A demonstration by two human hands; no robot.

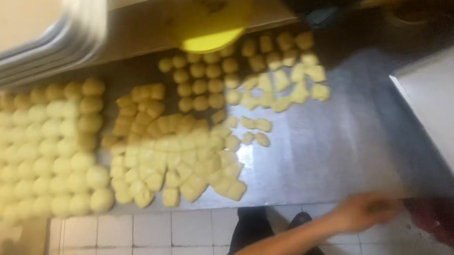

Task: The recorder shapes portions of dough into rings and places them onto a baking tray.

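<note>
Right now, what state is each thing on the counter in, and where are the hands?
Round dough balls: shaped, packed in tidy rows at the left.
Cut dough pieces: unshaped, heaped loosely mid-counter.
Small dough pieces: set in rows at the back.
Metal counter: bare on its right part.
Stacked trays: piled at the upper left.
Yellow bowl: its contents cannot be made out.
Right hand: blurred, reaching toward a dark red thing.
Left hand: out of view.

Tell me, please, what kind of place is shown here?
Probably a bakery or commercial kitchen: many cut dough pieces and rounded dough balls lie on a metal worktable, with stacked metal trays nearby and a white tiled floor below.
</note>
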